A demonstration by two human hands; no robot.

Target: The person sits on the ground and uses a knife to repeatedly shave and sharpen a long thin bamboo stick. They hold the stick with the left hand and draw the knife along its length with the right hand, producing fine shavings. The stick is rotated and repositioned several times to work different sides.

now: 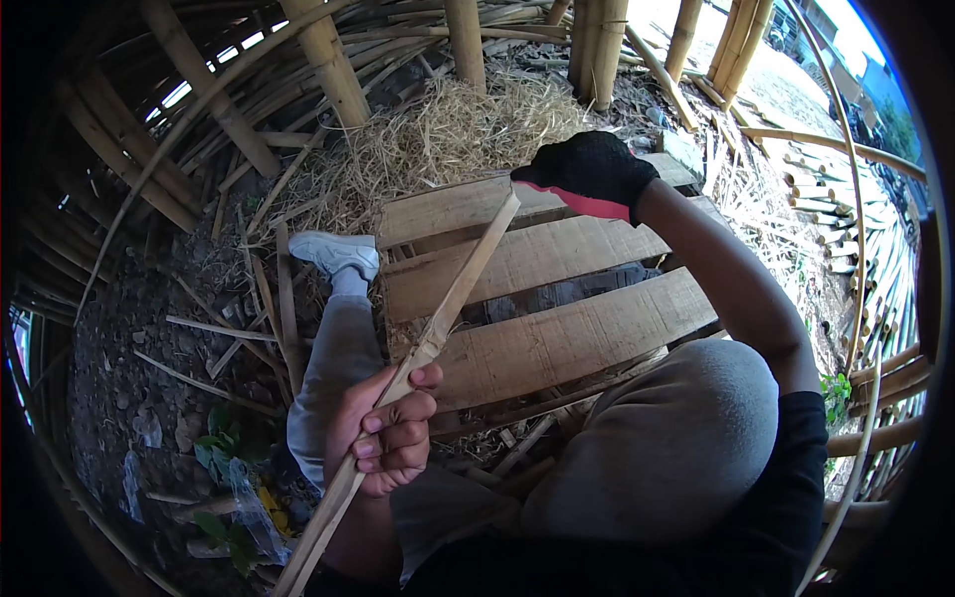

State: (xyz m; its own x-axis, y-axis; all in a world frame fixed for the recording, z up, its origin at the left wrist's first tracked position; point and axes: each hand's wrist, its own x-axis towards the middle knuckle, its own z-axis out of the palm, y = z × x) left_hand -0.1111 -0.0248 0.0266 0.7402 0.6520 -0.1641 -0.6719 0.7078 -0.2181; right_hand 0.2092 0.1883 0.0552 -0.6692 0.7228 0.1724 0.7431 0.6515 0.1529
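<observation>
From my remote post I see a long, pale split-bamboo strip (468, 273), knobbly at one node, slanting across rough tan wooden planks (567, 338) near tangled dry straw (448, 134). The bare left hand (393, 433) wraps its lower part tightly; the right hand (587, 177), in a black-and-pink glove, curls beside its upper tip, its grip unclear to me.

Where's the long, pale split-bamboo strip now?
In the head view, the pale split-bamboo strip slants up from the lower edge, left of centre, gripped in the bare left hand, its upper end close to the black-and-pink gloved right hand.
</observation>
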